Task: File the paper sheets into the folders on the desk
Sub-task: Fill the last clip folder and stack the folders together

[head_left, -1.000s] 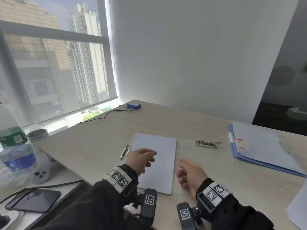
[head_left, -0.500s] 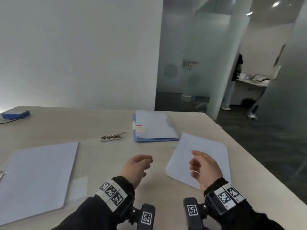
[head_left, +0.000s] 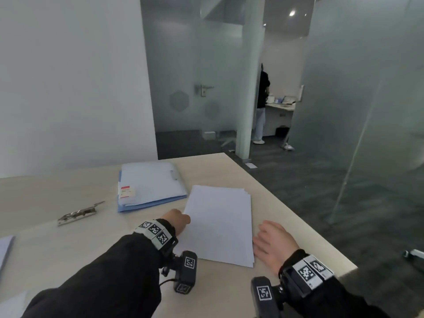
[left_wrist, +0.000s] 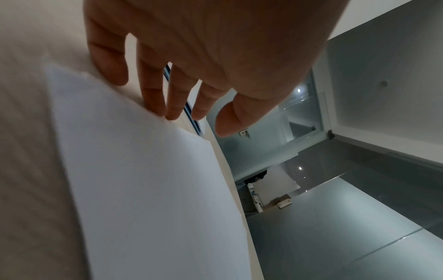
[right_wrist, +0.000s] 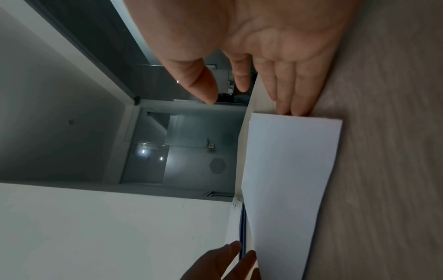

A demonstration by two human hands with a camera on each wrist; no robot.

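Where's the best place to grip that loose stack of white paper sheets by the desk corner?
By its two long edges, one hand from each side. The stack of white paper sheets lies flat and slightly fanned; the left hand and right hand already flank it, fingertips at the edges.

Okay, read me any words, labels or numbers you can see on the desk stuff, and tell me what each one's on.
No text here can be read.
Sticker on the top folder: red band with print below, too blurred to read.
Wristband markers: black-and-white code squares, no words.
Paper stack: blank on its visible face.
Metal clip: no marking to be made out.
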